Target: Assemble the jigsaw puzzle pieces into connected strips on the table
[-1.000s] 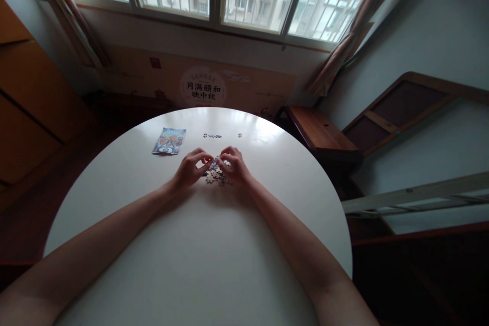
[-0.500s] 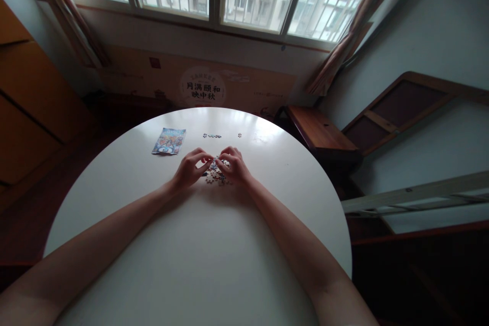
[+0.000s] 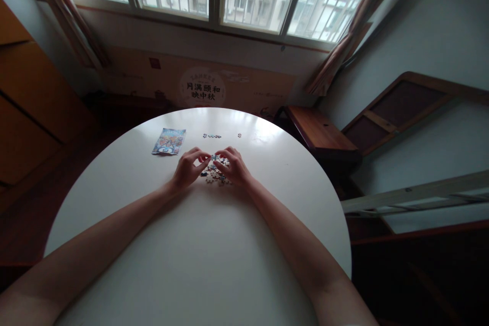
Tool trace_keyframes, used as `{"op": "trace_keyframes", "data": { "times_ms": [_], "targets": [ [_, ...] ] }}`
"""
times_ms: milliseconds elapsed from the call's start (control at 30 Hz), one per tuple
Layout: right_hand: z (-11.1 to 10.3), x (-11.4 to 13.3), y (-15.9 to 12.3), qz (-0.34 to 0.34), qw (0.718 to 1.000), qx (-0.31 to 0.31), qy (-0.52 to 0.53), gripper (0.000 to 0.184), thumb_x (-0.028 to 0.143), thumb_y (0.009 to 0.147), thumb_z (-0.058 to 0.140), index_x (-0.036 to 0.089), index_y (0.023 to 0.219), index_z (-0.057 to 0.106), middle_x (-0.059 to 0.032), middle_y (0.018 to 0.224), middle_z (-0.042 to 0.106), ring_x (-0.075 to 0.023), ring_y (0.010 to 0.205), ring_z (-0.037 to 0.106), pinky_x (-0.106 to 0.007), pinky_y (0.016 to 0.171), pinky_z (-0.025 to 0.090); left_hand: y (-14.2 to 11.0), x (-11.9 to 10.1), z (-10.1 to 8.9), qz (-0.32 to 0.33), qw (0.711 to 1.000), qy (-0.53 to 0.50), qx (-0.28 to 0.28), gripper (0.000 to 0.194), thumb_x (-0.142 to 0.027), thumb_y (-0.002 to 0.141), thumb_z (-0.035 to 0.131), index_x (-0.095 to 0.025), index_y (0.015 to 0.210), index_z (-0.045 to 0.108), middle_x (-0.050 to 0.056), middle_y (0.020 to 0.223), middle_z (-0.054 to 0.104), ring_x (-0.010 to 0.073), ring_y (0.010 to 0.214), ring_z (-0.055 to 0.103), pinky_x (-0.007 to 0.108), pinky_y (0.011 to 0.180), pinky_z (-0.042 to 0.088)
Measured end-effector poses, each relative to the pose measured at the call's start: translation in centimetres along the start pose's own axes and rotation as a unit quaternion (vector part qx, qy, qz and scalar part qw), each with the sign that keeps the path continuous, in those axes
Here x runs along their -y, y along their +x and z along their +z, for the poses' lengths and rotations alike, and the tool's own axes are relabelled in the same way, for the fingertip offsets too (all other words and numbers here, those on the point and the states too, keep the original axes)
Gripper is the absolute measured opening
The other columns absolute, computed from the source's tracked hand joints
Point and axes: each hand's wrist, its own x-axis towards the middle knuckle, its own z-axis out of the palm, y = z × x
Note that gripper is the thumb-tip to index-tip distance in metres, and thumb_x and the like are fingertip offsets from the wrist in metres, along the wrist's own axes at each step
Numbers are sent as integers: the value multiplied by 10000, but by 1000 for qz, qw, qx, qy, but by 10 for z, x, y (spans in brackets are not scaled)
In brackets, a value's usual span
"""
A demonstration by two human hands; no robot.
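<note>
Over a pile of jigsaw puzzle pieces, my two hands meet almost fingertip to fingertip. Between them is a small light-blue puzzle piece. My left hand pinches its left side with thumb and fingers. From the other side, my right hand grips it the same way. Whether it is one piece or two joined is too small to tell. The loose pieces lie partly under my right hand, which hides some of them.
Beyond my hands, a short row of puzzle pieces and a separate piece lie on the round white table. A colourful printed packet lies to their left. A wooden bench stands past the table's right edge.
My hands have drawn slightly apart, and the light-blue piece between my fingertips now shows more plainly. The pile, the row and the packet have stayed put.
</note>
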Motion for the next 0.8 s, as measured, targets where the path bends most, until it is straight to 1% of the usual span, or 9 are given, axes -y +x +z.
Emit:
{"op": "trace_keyframes", "data": {
  "times_ms": [233,367,533,700,800],
  "targets": [
    [2,-2,0,-16,1000,-5,17,200,318,865,601,205,1026,637,-53,936,572,-177,892,552,-337,841,438,0,0,0,-6,1000,-1,8,88,-241,845,600,-184,853,666,9,758,582,120,668,573,248,640,462],
    [3,-4,-1,-19,999,-14,22,192,327,858,616,200,998,645,-53,936,570,-176,887,554,-338,838,441,0,-1,-1,-13,1000,9,4,112,-253,841,608,-185,918,654,-2,754,583,118,665,569,252,651,460],
    [3,-6,0,-12,999,-19,30,178,339,855,621,193,952,649,-52,923,570,-173,871,557,-332,821,448,0,-2,-1,-9,1000,26,12,92,-253,845,596,-180,823,648,-5,709,566,121,653,557,258,647,450],
    [2,-5,0,-10,999,-20,36,173,337,852,626,193,945,648,-48,922,568,-168,867,560,-327,818,454,0,-3,-1,-6,1000,27,4,102,-257,850,586,-182,868,653,-3,743,571,119,665,563,258,658,456],
    [2,-5,0,-9,999,-24,43,174,339,859,614,194,950,647,-46,914,566,-164,855,562,-324,810,461,-1,-4,-2,-1,999,31,8,113,-272,850,590,-179,817,644,-3,732,568,118,654,561,256,648,452]
  ]
}}
